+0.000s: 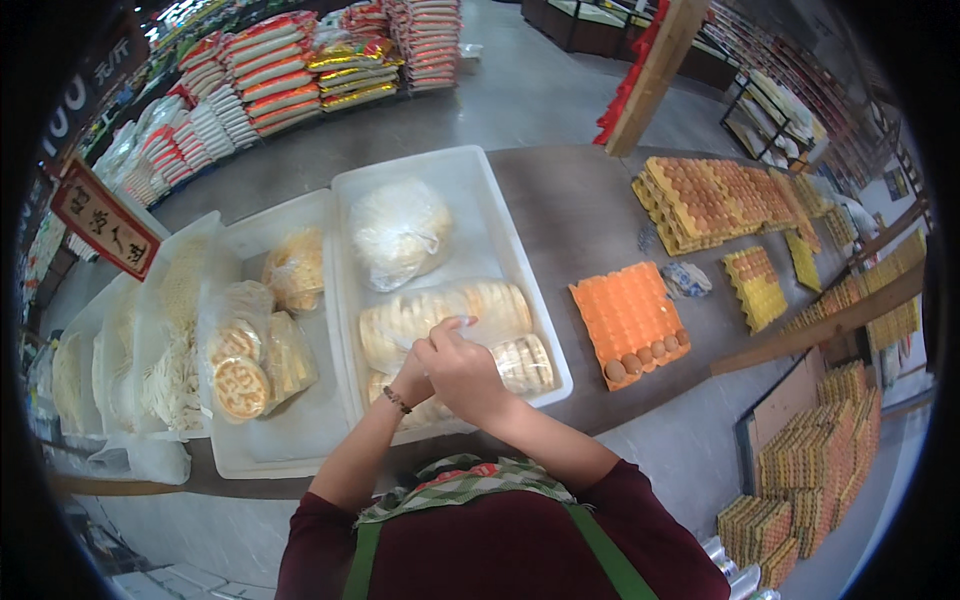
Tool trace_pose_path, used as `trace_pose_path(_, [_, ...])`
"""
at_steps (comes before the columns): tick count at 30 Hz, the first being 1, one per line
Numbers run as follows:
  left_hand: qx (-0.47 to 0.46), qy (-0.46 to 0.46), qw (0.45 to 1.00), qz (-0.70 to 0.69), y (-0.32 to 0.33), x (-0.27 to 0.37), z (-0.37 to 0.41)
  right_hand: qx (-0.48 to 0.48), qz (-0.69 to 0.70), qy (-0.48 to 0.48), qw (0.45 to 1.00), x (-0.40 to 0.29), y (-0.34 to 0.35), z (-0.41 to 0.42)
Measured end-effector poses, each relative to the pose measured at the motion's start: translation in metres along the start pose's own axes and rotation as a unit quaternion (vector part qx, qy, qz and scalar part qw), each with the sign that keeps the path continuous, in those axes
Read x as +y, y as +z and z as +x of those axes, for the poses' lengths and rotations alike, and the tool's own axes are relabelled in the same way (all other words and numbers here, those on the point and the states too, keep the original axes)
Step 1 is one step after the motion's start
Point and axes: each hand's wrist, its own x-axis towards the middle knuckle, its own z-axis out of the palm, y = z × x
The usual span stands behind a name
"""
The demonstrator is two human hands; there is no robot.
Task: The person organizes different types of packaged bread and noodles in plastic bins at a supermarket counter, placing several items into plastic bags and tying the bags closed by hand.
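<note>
Both my hands meet over a long clear plastic bag of round flat breads (487,304) in a white plastic tub (525,277). My right hand (465,367) is closed on the bag's gathered plastic, a bit of it showing by the fingertips. My left hand (416,375), with a bracelet at the wrist, lies against it; its fingers are mostly hidden. Another bag of breads (525,364) lies nearer me, partly under my arms. A knotted bag of pale food (401,232) sits at the tub's far end.
Left stand tubs with bagged flatbreads (240,386) and noodles (176,386). An orange egg tray (626,315) with several eggs lies right on the dark counter (555,217), near stacked egg trays (705,202). A wooden post (652,82) rises at the far edge; a sign (105,217) stands left.
</note>
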Motion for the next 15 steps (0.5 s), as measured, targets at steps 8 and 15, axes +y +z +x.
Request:
trace_pose_path(8, [-0.011, -0.280, 0.922, -0.268, -0.012, 0.031, 0.007, -0.016, 0.186, -0.004, 0.982, 0.079, 0.005, 0.013])
trace_pose_path(15, [0.030, -0.255, 0.914, -0.314, -0.013, 0.022, 0.010, 0.045, 0.099, -0.026, 0.994, 0.075, 0.006, 0.009])
